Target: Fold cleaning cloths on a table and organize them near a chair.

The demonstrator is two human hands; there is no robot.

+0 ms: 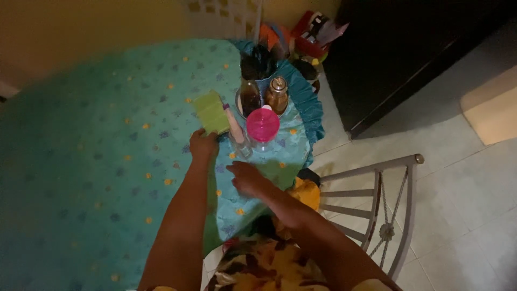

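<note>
The wide left part of the teal flowered tablecloth point(97, 161) lies bare, open to a hand from any side. Toward the far right edge the way is crowded: a green cloth point(211, 112), a tilted tube point(235, 125), a glass with a pink lid point(263, 126) and two brown bottles point(264, 96) stand close together. A metal chair point(377, 205) blocks the right side.

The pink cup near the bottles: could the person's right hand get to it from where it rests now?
Probably yes. The right hand lies flat on the teal tablecloth, and the pink cup stands just beyond it with only bare cloth between. The slim white bottle stands to the cup's left, off that path.
</note>
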